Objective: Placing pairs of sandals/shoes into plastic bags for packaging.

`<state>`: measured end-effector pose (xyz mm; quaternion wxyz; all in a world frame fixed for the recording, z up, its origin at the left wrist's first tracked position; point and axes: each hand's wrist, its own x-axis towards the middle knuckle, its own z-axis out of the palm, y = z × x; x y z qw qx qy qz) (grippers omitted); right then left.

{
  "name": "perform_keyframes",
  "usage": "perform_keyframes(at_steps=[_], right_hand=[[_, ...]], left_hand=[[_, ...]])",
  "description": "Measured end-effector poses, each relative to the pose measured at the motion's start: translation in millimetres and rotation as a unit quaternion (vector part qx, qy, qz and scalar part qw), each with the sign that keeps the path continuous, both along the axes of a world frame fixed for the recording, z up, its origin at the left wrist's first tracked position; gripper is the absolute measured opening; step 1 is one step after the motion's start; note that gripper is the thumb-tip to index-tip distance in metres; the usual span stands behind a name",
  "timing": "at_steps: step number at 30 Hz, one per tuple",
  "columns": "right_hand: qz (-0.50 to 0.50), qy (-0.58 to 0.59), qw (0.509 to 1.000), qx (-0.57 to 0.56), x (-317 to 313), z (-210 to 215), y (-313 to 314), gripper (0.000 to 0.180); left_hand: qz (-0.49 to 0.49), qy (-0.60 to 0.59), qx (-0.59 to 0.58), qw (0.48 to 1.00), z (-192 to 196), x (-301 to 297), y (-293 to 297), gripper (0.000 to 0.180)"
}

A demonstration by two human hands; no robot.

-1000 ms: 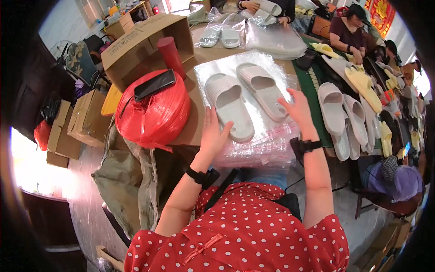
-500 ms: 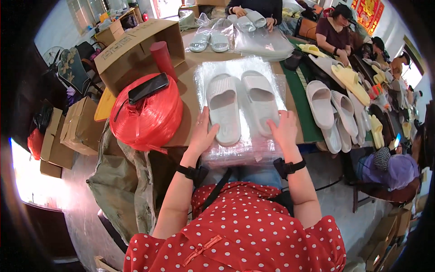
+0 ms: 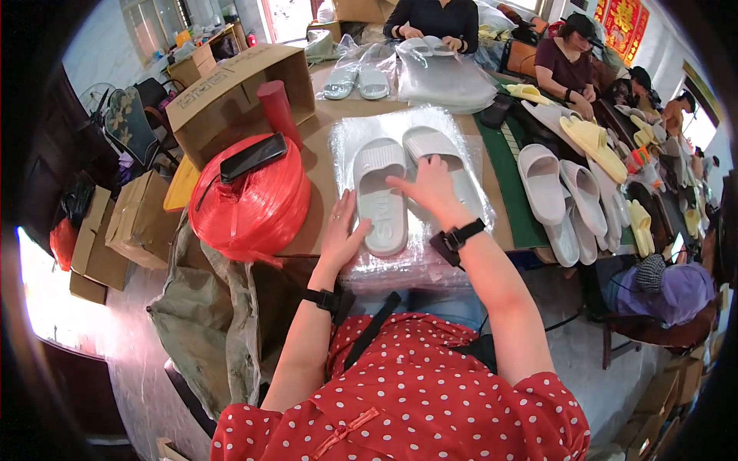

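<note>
A pair of light grey slide slippers lies on a stack of clear plastic bags (image 3: 346,146) in front of me. The left slipper (image 3: 384,223) shows its whole footbed. My left hand (image 3: 340,232) rests along that slipper's outer edge, fingers stretched out and thumb touching its side near the heel. Across the right slipper (image 3: 465,180) reaches my right hand (image 3: 432,188), its fingertips at the strap's rear edge and its thumb spread toward the left slipper. The hand and wrist cover part of that footbed. Neither hand lifts anything.
A red twine roll (image 3: 254,200) carries a black phone (image 3: 254,157) to the left, by an open cardboard box (image 3: 231,100) and a red cylinder (image 3: 278,111). More grey slippers (image 3: 542,184) lie at right. Across the table a person handles bagged slippers; others work along the right.
My right hand has left the right slipper's outer heel edge and moved inward and forward to its strap. The left hand stays by the left slipper. The co-worker opposite has lowered the slippers held.
</note>
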<state>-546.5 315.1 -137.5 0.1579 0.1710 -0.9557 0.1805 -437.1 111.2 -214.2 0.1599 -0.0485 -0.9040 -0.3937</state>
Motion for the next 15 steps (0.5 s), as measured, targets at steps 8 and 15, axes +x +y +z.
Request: perform_keyframes(at_steps=[8,15], right_hand=[[0.027,-0.041,0.998,-0.046,-37,-20,-1,0.061],[0.112,-0.055,0.99,-0.062,-39,-17,23,0.049]], left_hand=[[0.028,-0.013,-0.043,0.999,-15,-10,0,0.064],[0.027,0.015,-0.062,0.998,-4,-4,5,0.068]])
